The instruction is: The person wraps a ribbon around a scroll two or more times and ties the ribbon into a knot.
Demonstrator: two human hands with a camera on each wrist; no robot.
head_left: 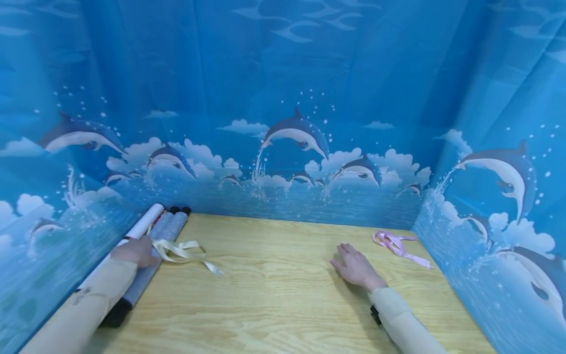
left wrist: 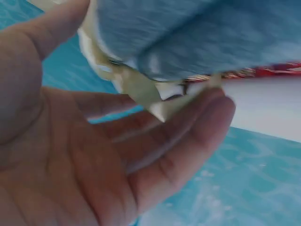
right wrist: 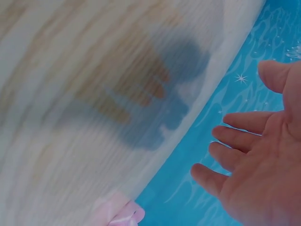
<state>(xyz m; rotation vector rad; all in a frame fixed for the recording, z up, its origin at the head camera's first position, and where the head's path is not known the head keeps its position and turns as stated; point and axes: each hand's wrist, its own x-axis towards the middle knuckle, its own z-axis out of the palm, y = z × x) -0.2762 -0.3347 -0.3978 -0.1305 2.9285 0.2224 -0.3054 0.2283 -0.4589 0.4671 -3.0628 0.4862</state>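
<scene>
My left hand (head_left: pixel 135 250) lies over the rolled-up scrolls at the table's left side. In the left wrist view its fingers (left wrist: pixel 164 155) are extended, with the fingertips at a cream ribbon (left wrist: pixel 141 92) that passes round grey-blue rolls (left wrist: pixel 155 37). A white roll (head_left: pixel 148 219) with a dark end lies beside the grey rolls (head_left: pixel 173 227), and the ribbon's loose bow and tails trail onto the table. Over the table's right half, my right hand (head_left: pixel 355 268) is spread and holds nothing. A pink ribbon (head_left: pixel 398 244) lies loose to its right.
The wood-grained table (head_left: pixel 265 285) is enclosed at the back and sides by a blue dolphin-printed curtain (head_left: pixel 292 78). The rolls lie along the left curtain. A red patterned strip (left wrist: pixel 273 70) shows between the grey and white rolls.
</scene>
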